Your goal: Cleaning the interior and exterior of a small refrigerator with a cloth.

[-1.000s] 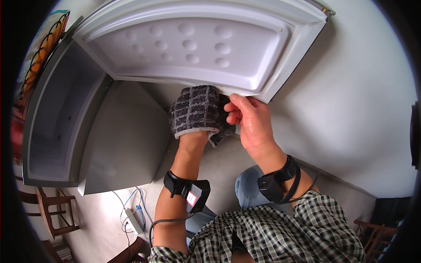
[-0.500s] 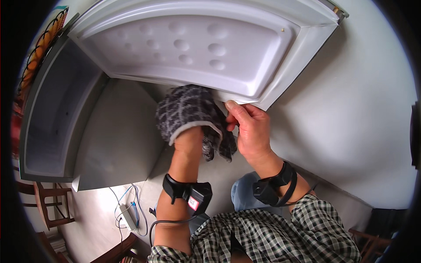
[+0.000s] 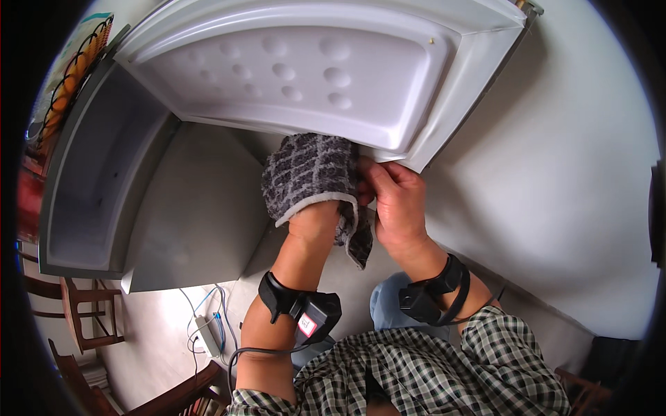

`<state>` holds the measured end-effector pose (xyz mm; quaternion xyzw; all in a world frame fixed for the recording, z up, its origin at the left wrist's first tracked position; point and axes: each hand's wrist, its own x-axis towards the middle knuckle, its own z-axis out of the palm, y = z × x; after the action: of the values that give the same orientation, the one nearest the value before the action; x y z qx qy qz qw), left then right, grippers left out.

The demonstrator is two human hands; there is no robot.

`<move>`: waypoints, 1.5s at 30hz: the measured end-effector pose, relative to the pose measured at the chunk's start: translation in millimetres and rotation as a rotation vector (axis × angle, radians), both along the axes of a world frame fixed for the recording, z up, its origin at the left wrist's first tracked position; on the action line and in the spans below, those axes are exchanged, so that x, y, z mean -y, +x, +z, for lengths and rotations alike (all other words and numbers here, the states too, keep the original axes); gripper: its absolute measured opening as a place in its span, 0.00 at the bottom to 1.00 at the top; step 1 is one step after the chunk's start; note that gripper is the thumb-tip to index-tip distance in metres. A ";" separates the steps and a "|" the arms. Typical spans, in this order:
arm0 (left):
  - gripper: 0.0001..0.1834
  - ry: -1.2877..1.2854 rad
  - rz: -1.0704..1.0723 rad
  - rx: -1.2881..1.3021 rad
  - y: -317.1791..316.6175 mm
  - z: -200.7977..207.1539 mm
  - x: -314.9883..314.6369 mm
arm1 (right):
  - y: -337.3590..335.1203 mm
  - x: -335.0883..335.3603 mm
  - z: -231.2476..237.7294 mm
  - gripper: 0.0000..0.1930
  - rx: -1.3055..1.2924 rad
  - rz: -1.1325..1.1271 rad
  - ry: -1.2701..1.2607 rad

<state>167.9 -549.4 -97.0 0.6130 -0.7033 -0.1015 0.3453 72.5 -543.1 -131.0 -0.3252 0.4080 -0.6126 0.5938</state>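
Note:
An open fridge door (image 3: 374, 125) with a white dimpled inner panel spans the top. My left hand (image 3: 313, 220) is wrapped in a dark grey checked cloth (image 3: 312, 173) with a pale hem, pressed up against the door's lower edge. Only the wrist shows; the fingers are hidden inside the cloth, and one end of it hangs down. Beside it, my right hand (image 3: 401, 204) is closed, thumb and fingers pinching the white door seal (image 3: 392, 161) near the lower right corner. The fingertips are partly behind the cloth.
At left stands the grey fridge body (image 3: 194, 201) with its open compartment (image 3: 104, 173). A power strip (image 3: 206, 336) with cables lies on the floor, near wooden chairs (image 3: 90, 312). A white wall (image 3: 555, 173) rises at right.
My left hand and the cloth have moved right, closer to my right hand. The right hand keeps its pinch at the seal. The whole view has shifted slightly.

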 end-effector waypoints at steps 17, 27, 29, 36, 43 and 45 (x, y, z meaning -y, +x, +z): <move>0.04 -0.048 -0.071 -0.523 9.7 -50.4 19.1 | -3.7 9.8 -7.4 0.07 0.002 -0.021 0.042; 0.06 0.130 -0.112 -0.281 15.5 -56.2 8.2 | 2.9 2.0 5.7 0.09 -0.070 0.016 -0.033; 0.07 0.152 -0.275 -0.888 22.1 -56.1 -10.2 | 6.0 3.7 5.3 0.08 -0.066 0.006 -0.048; 0.11 -0.335 -0.169 0.049 21.9 -46.4 -11.1 | 2.6 -2.0 3.4 0.07 -0.024 -0.067 -0.060; 0.06 0.013 0.045 0.339 -0.7 6.9 12.5 | -6.1 0.2 4.9 0.06 -0.045 -0.081 -0.068; 0.08 -0.115 0.157 0.030 38.1 -14.5 12.9 | 9.8 -8.8 22.8 0.06 -0.094 0.006 -0.099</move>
<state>205.9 -562.3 -111.5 0.6469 -0.6628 -0.0244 0.3764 82.3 -534.3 -108.2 -0.3839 0.4035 -0.6144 0.5589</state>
